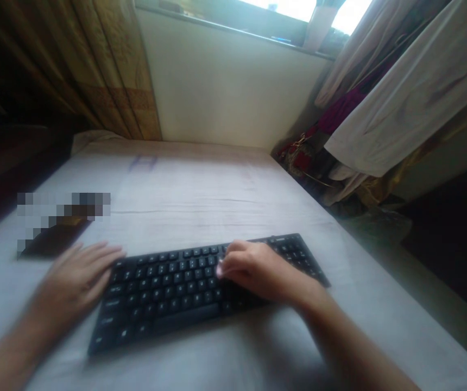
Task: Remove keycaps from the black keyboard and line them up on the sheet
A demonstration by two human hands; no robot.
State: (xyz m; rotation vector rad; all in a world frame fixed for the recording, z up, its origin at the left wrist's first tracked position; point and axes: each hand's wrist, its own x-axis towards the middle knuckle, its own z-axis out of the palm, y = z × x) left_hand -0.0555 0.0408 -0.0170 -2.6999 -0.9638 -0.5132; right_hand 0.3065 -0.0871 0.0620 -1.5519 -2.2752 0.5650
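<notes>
A black computer keyboard (168, 296) lies at a slight slant on the white cloth-covered surface (201, 179). My left hand (81, 277) rests at its left end, fingers stretched out, the fingertips at the keyboard's upper left corner. Over the right-middle keys is my right hand (250, 266), its fingers curled together in a pinch. A small pale pinkish bit shows at those fingertips; whether it is a scrap of cloth or a fingertip I cannot make out. The hand and forearm hide part of the keys beneath.
A dark brown flat object (56, 236), partly pixelated, lies beyond my left hand. Patterned curtains (115, 81) hang at the back left, beside a pale wall (233, 87) under a window. White cloth (408, 92) and other fabrics hang along the right edge.
</notes>
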